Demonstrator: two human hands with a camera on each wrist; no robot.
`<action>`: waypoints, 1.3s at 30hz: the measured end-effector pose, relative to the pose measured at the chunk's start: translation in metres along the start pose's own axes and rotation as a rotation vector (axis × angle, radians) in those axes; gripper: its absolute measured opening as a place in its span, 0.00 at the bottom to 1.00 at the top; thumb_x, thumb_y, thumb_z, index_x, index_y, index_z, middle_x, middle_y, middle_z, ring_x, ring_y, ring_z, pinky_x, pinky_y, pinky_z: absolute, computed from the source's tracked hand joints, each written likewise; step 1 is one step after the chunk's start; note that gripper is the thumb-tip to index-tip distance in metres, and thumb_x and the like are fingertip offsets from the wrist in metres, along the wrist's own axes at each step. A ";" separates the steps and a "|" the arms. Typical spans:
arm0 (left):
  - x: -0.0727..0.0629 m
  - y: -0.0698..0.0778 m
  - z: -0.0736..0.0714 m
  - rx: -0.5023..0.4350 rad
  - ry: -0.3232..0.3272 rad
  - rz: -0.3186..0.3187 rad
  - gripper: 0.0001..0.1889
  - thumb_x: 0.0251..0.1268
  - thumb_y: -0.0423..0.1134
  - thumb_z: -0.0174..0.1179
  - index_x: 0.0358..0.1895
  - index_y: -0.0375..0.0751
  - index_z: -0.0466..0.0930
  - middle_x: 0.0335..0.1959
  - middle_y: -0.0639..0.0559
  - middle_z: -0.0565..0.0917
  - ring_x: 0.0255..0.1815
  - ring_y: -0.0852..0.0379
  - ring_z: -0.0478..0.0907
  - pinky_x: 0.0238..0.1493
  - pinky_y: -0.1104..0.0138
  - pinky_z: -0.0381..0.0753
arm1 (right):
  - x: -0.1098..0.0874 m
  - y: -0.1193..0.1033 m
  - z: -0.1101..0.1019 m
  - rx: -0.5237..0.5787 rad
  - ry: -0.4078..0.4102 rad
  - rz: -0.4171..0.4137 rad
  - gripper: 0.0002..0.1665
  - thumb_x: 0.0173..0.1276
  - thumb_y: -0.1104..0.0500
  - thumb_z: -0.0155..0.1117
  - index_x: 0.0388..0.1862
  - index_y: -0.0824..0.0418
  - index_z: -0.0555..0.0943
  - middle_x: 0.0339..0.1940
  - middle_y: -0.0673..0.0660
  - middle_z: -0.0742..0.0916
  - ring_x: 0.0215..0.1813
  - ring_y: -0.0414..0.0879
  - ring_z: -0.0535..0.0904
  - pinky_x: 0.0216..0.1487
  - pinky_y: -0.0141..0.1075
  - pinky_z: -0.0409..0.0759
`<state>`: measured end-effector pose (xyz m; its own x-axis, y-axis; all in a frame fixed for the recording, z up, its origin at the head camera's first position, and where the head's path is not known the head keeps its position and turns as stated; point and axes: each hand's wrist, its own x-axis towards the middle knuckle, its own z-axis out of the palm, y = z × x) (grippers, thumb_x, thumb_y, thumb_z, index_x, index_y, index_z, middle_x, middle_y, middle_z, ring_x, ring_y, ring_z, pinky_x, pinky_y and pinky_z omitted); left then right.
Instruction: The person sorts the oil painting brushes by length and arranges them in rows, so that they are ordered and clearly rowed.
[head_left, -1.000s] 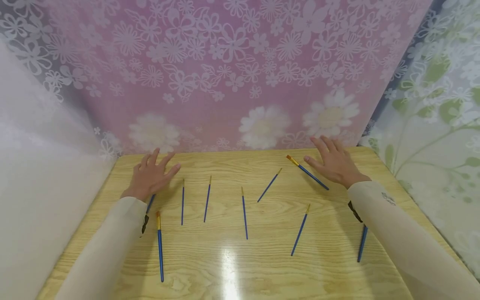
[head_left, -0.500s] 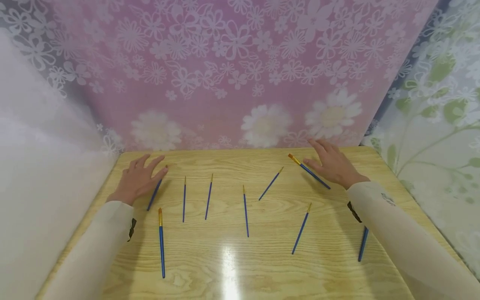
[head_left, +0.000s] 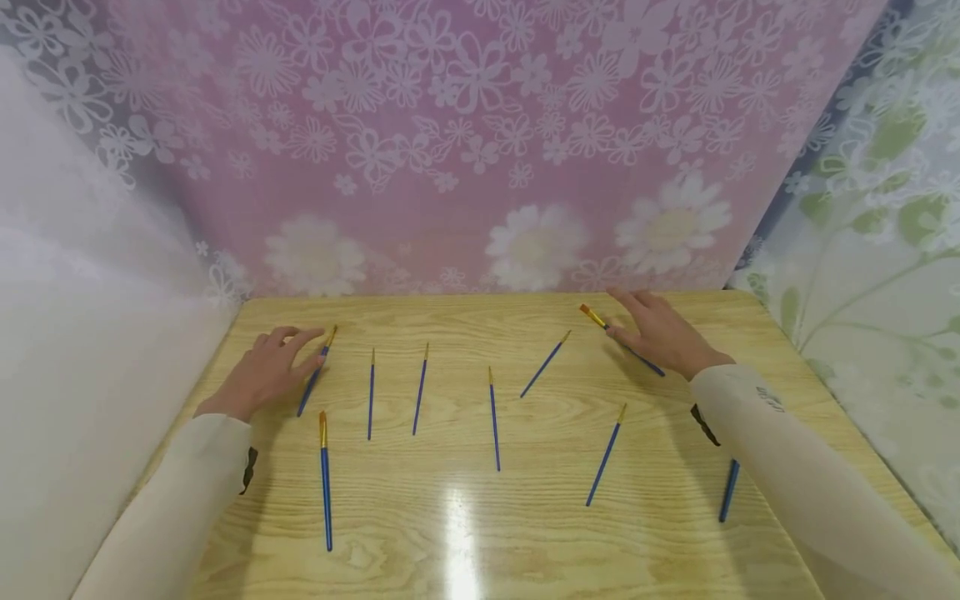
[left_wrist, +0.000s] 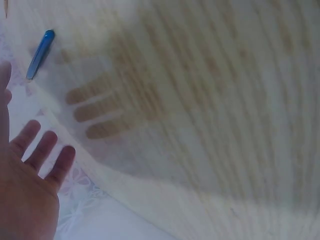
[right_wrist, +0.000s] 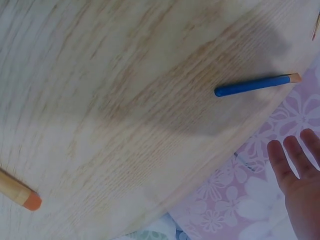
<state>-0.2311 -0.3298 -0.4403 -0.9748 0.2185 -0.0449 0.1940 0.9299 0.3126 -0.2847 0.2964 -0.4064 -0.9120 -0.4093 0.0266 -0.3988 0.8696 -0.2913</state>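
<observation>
Left hand (head_left: 258, 375) and right hand (head_left: 663, 333) hover with fingers loosely extended, gripping nothing — one by the rear left paintbrush (head_left: 310, 388), one over the rear right paintbrush (head_left: 596, 317), both on the table (head_left: 397, 517). Seemingly the reaching step — any pick-up would call for lowering, then pinching.

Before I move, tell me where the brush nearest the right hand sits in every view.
Head: the brush is right of centre, partly hidden behind the right hand.
Left wrist: not in it; another brush shows at upper left.
Right wrist: the brush is at upper right, tip pointing right.
Shared landmark: the wood table, in all three.
</observation>
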 end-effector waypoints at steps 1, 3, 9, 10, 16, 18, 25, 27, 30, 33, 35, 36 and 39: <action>0.000 0.000 0.000 -0.007 -0.006 0.006 0.34 0.88 0.58 0.52 0.88 0.49 0.61 0.82 0.28 0.63 0.79 0.18 0.59 0.70 0.21 0.65 | 0.001 0.000 0.001 0.003 -0.003 -0.004 0.47 0.86 0.48 0.63 0.92 0.58 0.53 0.83 0.76 0.67 0.81 0.78 0.63 0.77 0.76 0.65; 0.000 0.001 0.001 -0.016 -0.016 0.023 0.34 0.88 0.58 0.53 0.87 0.47 0.63 0.81 0.27 0.64 0.78 0.18 0.60 0.69 0.22 0.67 | 0.002 0.001 0.003 0.012 -0.014 -0.002 0.46 0.86 0.49 0.64 0.92 0.59 0.55 0.82 0.76 0.68 0.80 0.78 0.65 0.76 0.76 0.66; 0.000 0.006 0.004 -0.010 -0.033 0.073 0.30 0.87 0.55 0.57 0.82 0.45 0.72 0.77 0.28 0.69 0.75 0.22 0.68 0.64 0.27 0.76 | 0.005 0.006 0.014 -0.007 -0.046 0.006 0.41 0.86 0.51 0.64 0.88 0.62 0.62 0.77 0.77 0.74 0.75 0.76 0.73 0.72 0.73 0.73; 0.000 0.007 0.005 -0.011 -0.033 0.081 0.29 0.87 0.54 0.58 0.80 0.45 0.74 0.76 0.28 0.70 0.74 0.24 0.69 0.63 0.28 0.77 | 0.006 0.007 0.015 -0.014 -0.047 0.001 0.39 0.85 0.52 0.65 0.87 0.62 0.64 0.76 0.77 0.75 0.73 0.76 0.74 0.71 0.73 0.74; 0.001 0.006 0.008 -0.013 -0.025 0.115 0.24 0.86 0.50 0.61 0.74 0.43 0.80 0.73 0.31 0.74 0.70 0.28 0.73 0.61 0.33 0.80 | 0.009 0.007 0.021 -0.041 -0.050 -0.014 0.33 0.82 0.57 0.68 0.81 0.66 0.73 0.68 0.74 0.81 0.65 0.70 0.81 0.65 0.68 0.81; 0.001 0.006 0.009 -0.018 -0.025 0.120 0.23 0.86 0.49 0.61 0.74 0.42 0.80 0.72 0.31 0.75 0.70 0.28 0.73 0.62 0.33 0.79 | 0.010 0.008 0.023 -0.050 -0.053 -0.014 0.31 0.82 0.59 0.69 0.79 0.67 0.75 0.67 0.74 0.82 0.63 0.68 0.82 0.63 0.66 0.83; 0.002 0.008 0.009 -0.005 -0.037 0.126 0.23 0.85 0.47 0.61 0.73 0.40 0.81 0.73 0.29 0.75 0.71 0.27 0.73 0.66 0.33 0.77 | 0.011 0.012 0.028 -0.039 -0.033 -0.039 0.22 0.80 0.65 0.68 0.69 0.69 0.82 0.60 0.72 0.85 0.56 0.65 0.85 0.57 0.61 0.87; 0.002 0.008 0.009 -0.004 -0.038 0.127 0.23 0.85 0.46 0.61 0.73 0.39 0.81 0.73 0.29 0.75 0.71 0.27 0.72 0.67 0.32 0.77 | 0.010 0.013 0.029 -0.033 -0.023 -0.046 0.20 0.80 0.66 0.68 0.67 0.69 0.84 0.58 0.71 0.86 0.56 0.65 0.85 0.56 0.61 0.87; 0.002 0.008 0.009 -0.007 -0.037 0.131 0.22 0.85 0.45 0.62 0.73 0.39 0.81 0.73 0.29 0.75 0.71 0.27 0.72 0.67 0.33 0.77 | 0.009 0.015 0.030 -0.030 -0.016 -0.057 0.17 0.80 0.67 0.67 0.65 0.68 0.85 0.58 0.71 0.86 0.56 0.65 0.85 0.58 0.61 0.86; 0.002 0.008 0.008 -0.012 -0.036 0.132 0.23 0.85 0.45 0.62 0.73 0.39 0.81 0.72 0.29 0.75 0.70 0.27 0.73 0.66 0.33 0.77 | 0.010 0.016 0.031 -0.033 -0.008 -0.065 0.16 0.80 0.67 0.67 0.63 0.68 0.86 0.57 0.70 0.86 0.57 0.66 0.84 0.59 0.61 0.86; 0.001 0.008 0.008 -0.015 -0.038 0.129 0.23 0.85 0.45 0.62 0.73 0.39 0.81 0.72 0.29 0.75 0.70 0.27 0.73 0.66 0.33 0.77 | 0.011 0.015 0.032 -0.031 -0.002 -0.064 0.15 0.80 0.67 0.67 0.62 0.68 0.86 0.57 0.70 0.86 0.57 0.66 0.84 0.59 0.61 0.86; 0.001 0.008 0.008 -0.018 -0.038 0.127 0.23 0.85 0.45 0.62 0.73 0.39 0.81 0.72 0.29 0.75 0.70 0.27 0.73 0.67 0.33 0.77 | 0.011 0.015 0.032 -0.031 0.001 -0.061 0.15 0.80 0.67 0.67 0.62 0.68 0.86 0.57 0.70 0.86 0.57 0.66 0.84 0.59 0.61 0.86; 0.000 0.007 0.008 -0.022 -0.039 0.124 0.22 0.85 0.44 0.62 0.73 0.39 0.81 0.72 0.29 0.75 0.71 0.27 0.73 0.67 0.33 0.77 | 0.013 0.013 0.034 -0.031 0.003 -0.042 0.15 0.80 0.67 0.67 0.61 0.69 0.86 0.57 0.70 0.85 0.58 0.66 0.84 0.59 0.61 0.86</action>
<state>-0.2291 -0.3207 -0.4455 -0.9382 0.3435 -0.0414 0.3103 0.8883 0.3387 -0.2985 0.2931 -0.4422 -0.8947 -0.4447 0.0408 -0.4393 0.8600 -0.2598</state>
